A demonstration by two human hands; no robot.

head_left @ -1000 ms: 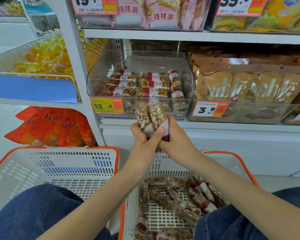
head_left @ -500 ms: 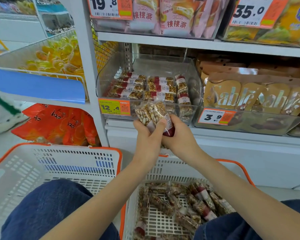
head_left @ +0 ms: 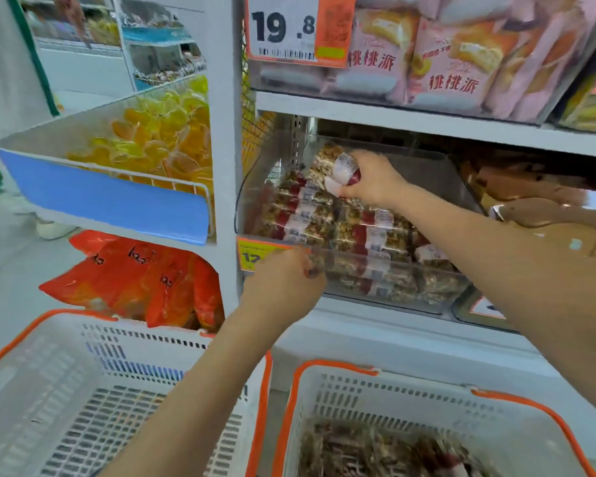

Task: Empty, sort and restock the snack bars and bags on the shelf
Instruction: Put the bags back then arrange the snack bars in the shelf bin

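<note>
Right hand (head_left: 372,179) first: we find it reaching into the clear bin (head_left: 444,166) on the middle shelf, fingers curled round a nut bar (head_left: 334,163) held above the rear left stack. Left hand (head_left: 286,280) sits at the bin's front lip, fingers curled against the clear wall beside the yellow tag (head_left: 255,253); we cannot tell whether it grips the lip or merely rests there.

By size, we record:
- Shelf unit (head_left: 221,132), white, with the bin on its middle level.
- Left basket (head_left: 66,390), white with orange rim, at lower left.
- Right basket (head_left: 427,425), same make, holding loose bars (head_left: 393,449) on its floor.
- Orange bags (head_left: 135,277) on the low side rack; yellow sweets (head_left: 159,139) in the rack above.
- Pink bags (head_left: 444,56) on the top shelf, behind a 19.8 tag (head_left: 283,29).
- Stacked bars (head_left: 324,218) in the bin, lying flat in rows, labels up.
</note>
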